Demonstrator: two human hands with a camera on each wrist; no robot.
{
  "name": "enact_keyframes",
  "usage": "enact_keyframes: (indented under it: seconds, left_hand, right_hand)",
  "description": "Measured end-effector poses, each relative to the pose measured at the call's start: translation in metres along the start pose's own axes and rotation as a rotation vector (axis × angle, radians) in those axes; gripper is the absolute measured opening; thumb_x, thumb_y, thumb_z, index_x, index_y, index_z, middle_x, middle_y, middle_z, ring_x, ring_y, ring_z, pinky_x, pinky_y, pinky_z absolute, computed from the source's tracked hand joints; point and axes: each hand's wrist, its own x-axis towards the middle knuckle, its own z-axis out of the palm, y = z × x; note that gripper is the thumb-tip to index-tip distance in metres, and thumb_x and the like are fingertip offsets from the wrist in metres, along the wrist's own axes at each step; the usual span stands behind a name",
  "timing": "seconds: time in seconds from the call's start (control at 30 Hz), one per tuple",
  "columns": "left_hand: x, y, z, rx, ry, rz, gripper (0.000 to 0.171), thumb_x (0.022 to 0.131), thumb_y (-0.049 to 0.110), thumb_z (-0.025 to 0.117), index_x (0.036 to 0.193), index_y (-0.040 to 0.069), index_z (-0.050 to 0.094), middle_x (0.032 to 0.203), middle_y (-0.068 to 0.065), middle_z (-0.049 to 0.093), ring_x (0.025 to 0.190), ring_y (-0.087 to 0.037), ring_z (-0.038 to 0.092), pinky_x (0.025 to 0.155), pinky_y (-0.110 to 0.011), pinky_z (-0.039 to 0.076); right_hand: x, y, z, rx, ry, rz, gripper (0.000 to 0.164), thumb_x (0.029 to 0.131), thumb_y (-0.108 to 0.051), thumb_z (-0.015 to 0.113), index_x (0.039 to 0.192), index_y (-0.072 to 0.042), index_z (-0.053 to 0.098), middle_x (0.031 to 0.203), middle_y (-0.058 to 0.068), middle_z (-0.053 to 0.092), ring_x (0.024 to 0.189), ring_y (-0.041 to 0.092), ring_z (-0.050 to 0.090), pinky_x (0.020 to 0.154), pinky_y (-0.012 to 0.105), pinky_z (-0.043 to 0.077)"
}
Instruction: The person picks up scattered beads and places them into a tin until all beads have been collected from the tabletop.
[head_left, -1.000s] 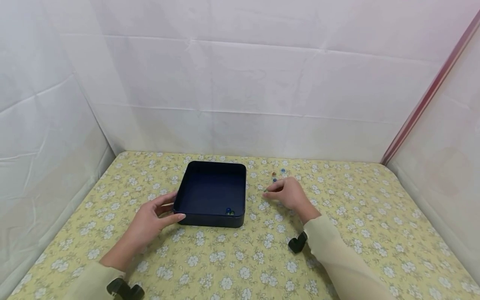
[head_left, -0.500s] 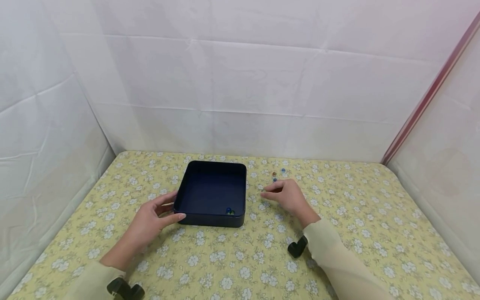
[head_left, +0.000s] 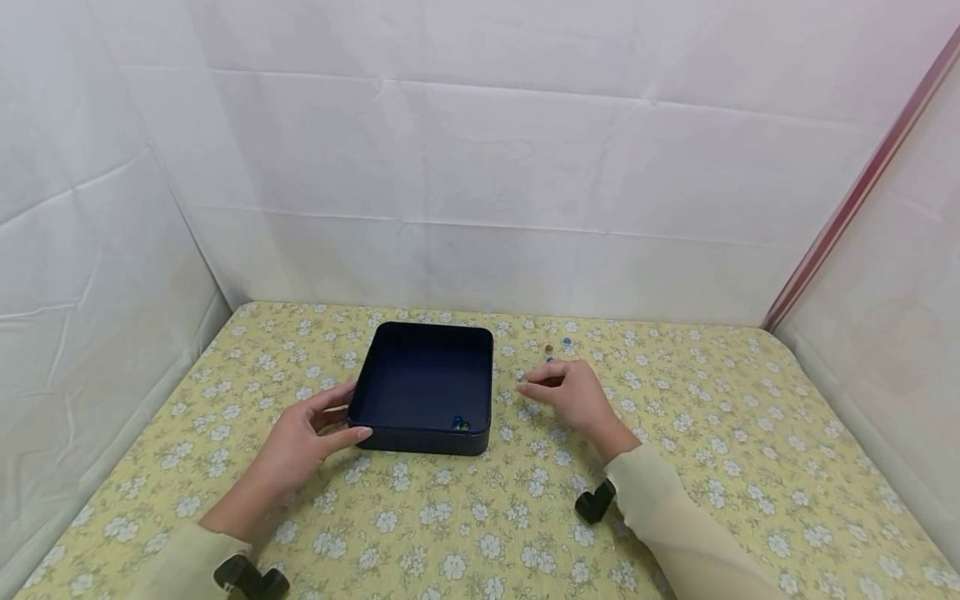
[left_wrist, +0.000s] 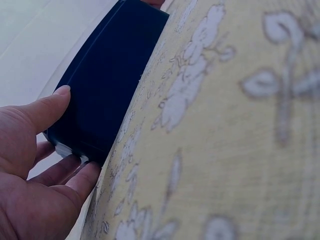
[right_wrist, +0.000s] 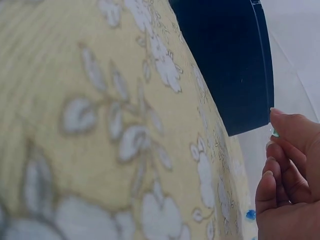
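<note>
A dark blue box, open at the top, stands on the flowered tablecloth. My left hand holds its near left corner, thumb on the front wall and fingers along the left side, as the left wrist view confirms. Two marbles, a blue one and a greenish one, lie inside at the near right corner. To the right of the box, my right hand pinches a small greenish marble between thumb and index finger, mostly covered by the fingertips.
Beyond my right hand lie an orange marble, a light blue marble and a partly hidden blue marble. White cloth walls enclose the table's back and sides. Yellow flowered cloth covers the tabletop.
My right hand has shifted slightly left toward the box with the pinched marble. My left hand and the box have stayed in place.
</note>
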Motion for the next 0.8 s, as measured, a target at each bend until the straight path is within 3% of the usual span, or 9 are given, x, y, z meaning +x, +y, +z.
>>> enact_keyframes:
  seconds: [0.53,0.8]
  left_hand:
    - [0.000,-0.001,0.000,0.011,0.007,-0.001,0.082,0.091,0.042,0.078,0.160,0.021,0.039,0.160,-0.015,0.044,0.142,-0.039,0.050,0.096,-0.028,0.059]
    - [0.000,-0.002,0.000,0.017,0.006,-0.004,0.083,0.091,0.042,0.078,0.160,0.020,0.038,0.160,-0.015,0.044,0.142,-0.039,0.050,0.096,-0.029,0.060]
  right_hand:
    - [-0.004,-0.013,0.003,0.095,-0.005,-0.106,0.033,0.090,-0.030,0.082,0.115,-0.009,0.080,0.110,0.005,0.074,0.092,0.017,0.070,0.080,0.037,0.062]
    - [-0.004,-0.020,0.007,0.129,-0.002,-0.100,0.033,0.089,-0.031,0.082,0.115,-0.010,0.080,0.114,0.003,0.075,0.097,0.018,0.071,0.084,0.043,0.062]
